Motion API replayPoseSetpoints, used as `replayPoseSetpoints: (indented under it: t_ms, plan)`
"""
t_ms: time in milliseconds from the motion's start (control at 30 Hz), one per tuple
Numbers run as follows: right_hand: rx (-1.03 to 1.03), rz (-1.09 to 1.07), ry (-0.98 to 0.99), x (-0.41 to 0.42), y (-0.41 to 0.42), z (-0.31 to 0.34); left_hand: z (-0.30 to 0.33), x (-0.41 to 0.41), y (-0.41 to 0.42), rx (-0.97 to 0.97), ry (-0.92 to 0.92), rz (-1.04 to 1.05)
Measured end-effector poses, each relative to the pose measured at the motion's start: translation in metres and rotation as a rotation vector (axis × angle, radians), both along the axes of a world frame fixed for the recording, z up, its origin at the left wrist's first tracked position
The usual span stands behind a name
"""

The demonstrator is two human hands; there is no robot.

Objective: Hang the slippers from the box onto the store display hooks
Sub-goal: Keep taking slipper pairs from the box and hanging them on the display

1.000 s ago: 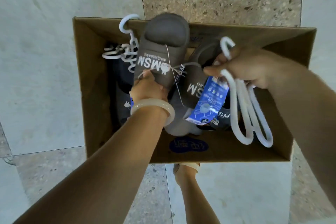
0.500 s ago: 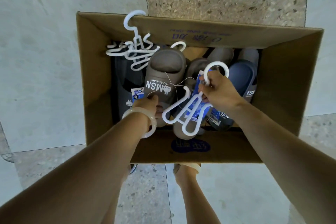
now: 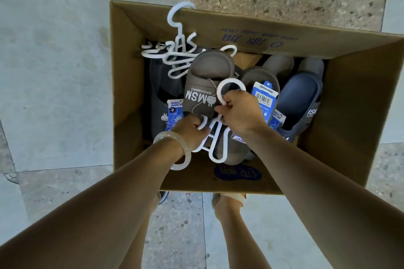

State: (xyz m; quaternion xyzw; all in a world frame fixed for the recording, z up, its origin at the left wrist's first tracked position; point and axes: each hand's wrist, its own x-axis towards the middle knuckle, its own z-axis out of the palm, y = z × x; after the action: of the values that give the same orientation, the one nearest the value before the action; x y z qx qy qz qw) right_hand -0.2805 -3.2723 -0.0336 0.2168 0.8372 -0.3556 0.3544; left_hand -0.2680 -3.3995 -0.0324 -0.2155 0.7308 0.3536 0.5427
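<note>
1. Progress: early, by my judgement. Slippers lie in the cardboard box (image 3: 131, 85); no display hooks in view.
2. Grey slipper (image 3: 207, 85), matte moulded foam, white lettering: mid-box, left hand (image 3: 192, 130) curled round its near end.
3. White hanger (image 3: 218, 137), smooth plastic loops: right hand (image 3: 240, 113) pinching below its hook.
4. Spare hangers (image 3: 172, 57), far left.
5. Navy slipper (image 3: 299, 98), right.

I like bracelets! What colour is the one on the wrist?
Milky white bangle, seen in the head view.
</note>
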Motion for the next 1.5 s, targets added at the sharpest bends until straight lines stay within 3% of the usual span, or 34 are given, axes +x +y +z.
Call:
replayPoseSetpoints:
  t_ms: [133,267,333,433,500,667,833,1233,1367,1500]
  plan:
    - [-0.105,-0.255,-0.124,0.003,0.013,0.007,-0.012,0.016,-0.01,-0.035,-0.027,-0.201]
    - [-0.314,-0.356,-0.284,-0.007,0.025,0.021,-0.007,0.026,-0.013,-0.052,-0.017,-0.22]
    - [-0.303,-0.35,-0.267,-0.017,0.033,0.031,-0.01,0.031,-0.011,-0.084,-0.038,-0.146]
    - [0.1,-0.186,0.008,-0.025,0.057,0.028,-0.014,0.032,-0.01,-0.073,-0.056,-0.043]
    - [0.244,-0.05,0.083,-0.024,0.067,0.027,-0.02,0.031,-0.007,-0.058,-0.045,0.049]
    - [0.112,0.357,-0.162,-0.013,0.069,0.022,-0.021,0.031,-0.001,-0.199,0.241,-0.002]
    - [0.105,0.461,-0.193,-0.004,0.064,0.02,-0.018,0.049,0.005,-0.359,0.39,0.059]
    - [0.184,0.342,-0.084,0.004,0.058,0.011,-0.027,0.051,0.029,-0.376,0.307,0.288]
    - [0.207,0.339,-0.092,0.014,0.047,0.014,-0.022,0.042,0.04,-0.267,0.237,0.524]
    - [0.14,0.043,-0.051,0.003,0.046,0.009,-0.016,0.028,0.039,-0.16,0.224,0.681]
